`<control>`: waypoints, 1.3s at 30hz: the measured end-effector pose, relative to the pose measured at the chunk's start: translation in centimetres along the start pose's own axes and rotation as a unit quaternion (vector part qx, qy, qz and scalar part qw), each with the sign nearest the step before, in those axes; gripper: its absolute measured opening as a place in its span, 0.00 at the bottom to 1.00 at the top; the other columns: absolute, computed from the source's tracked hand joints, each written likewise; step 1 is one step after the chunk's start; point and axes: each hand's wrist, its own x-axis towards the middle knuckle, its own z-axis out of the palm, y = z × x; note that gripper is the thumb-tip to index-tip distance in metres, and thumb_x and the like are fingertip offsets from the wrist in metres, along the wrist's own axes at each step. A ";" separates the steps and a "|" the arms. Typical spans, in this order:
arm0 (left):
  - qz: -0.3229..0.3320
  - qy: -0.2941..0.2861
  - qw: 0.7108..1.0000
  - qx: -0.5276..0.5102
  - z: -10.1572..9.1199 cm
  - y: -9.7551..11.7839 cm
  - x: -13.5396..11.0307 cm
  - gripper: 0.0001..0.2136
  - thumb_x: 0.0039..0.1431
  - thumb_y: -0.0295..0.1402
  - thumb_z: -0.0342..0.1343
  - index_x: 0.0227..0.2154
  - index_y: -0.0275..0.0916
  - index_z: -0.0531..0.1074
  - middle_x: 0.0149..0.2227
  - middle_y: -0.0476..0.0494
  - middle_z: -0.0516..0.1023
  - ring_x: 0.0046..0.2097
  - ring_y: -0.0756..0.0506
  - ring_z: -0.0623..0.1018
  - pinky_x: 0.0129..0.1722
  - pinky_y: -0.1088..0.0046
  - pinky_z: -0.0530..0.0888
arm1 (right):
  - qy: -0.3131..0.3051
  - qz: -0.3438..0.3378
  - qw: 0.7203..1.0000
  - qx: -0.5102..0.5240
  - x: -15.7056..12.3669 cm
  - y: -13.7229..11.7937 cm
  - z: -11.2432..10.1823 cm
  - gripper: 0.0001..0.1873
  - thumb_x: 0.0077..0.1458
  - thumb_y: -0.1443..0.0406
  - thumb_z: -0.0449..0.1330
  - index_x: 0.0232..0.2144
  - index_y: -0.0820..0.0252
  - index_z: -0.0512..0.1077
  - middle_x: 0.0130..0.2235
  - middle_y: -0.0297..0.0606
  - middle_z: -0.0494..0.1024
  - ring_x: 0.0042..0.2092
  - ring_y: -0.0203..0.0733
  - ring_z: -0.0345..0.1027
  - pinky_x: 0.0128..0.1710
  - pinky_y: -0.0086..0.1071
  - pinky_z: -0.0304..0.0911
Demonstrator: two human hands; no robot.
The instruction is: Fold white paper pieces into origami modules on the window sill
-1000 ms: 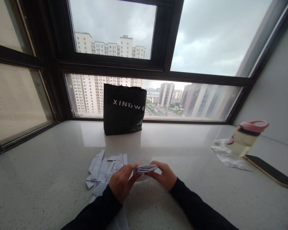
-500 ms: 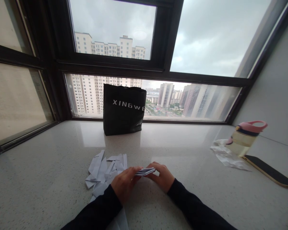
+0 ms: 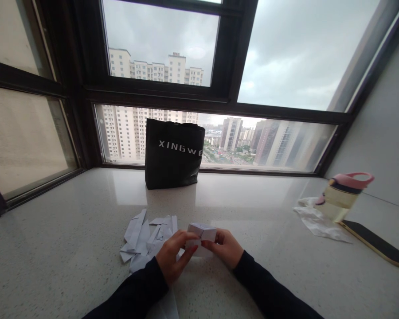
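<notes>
The left hand [image 3: 171,254] and the right hand [image 3: 228,249] both pinch one small folded paper [image 3: 206,233] between thumb and fingers. The paper is between them, just above the desk [image 3: 269,212]. It has many folds already, and its top is a bit open, like a tiny box. I can't tell how many folds are left. Just left of the hands is a messy pile of folded papers [image 3: 136,235], so lots of folding looks done. The desk is pale and speckled. Past the hands stands a black bag [image 3: 173,164], by a big window [image 3: 292,57] with tall buildings outside. Far to their right are a pink-topped bottle [image 3: 341,201], a crumpled tissue [image 3: 322,225] and a dark phone [image 3: 375,243].
</notes>
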 end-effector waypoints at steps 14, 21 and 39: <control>-0.067 0.048 0.997 -0.005 -0.3 0.1 0.2 0.09 0.50 0.26 0.48 0.36 0.39 0.68 0.36 0.44 0.72 0.38 0.48 0.71 0.34 0.75 0.70 | -0.022 0.056 0.986 0.153 0.1 -0.8 0.2 0.15 0.39 0.59 0.60 0.28 0.65 0.71 0.28 0.36 0.75 0.32 0.40 0.67 0.34 0.34 0.61; -0.059 0.045 0.997 -0.002 -0.3 -0.2 0.3 0.09 0.50 0.29 0.48 0.36 0.38 0.66 0.34 0.44 0.73 0.34 0.48 0.72 0.30 0.76 0.70 | 0.001 0.072 0.985 0.155 0.0 -0.9 0.3 0.16 0.37 0.57 0.62 0.25 0.65 0.71 0.26 0.37 0.75 0.30 0.39 0.67 0.32 0.34 0.60; -0.086 0.054 0.995 -0.021 -0.1 0.0 0.3 0.07 0.50 0.31 0.50 0.31 0.37 0.70 0.30 0.45 0.69 0.33 0.49 0.71 0.28 0.77 0.70 | 0.035 0.085 0.988 0.127 0.1 -0.4 0.3 0.17 0.37 0.54 0.60 0.20 0.64 0.67 0.18 0.29 0.67 0.21 0.31 0.59 0.21 0.25 0.54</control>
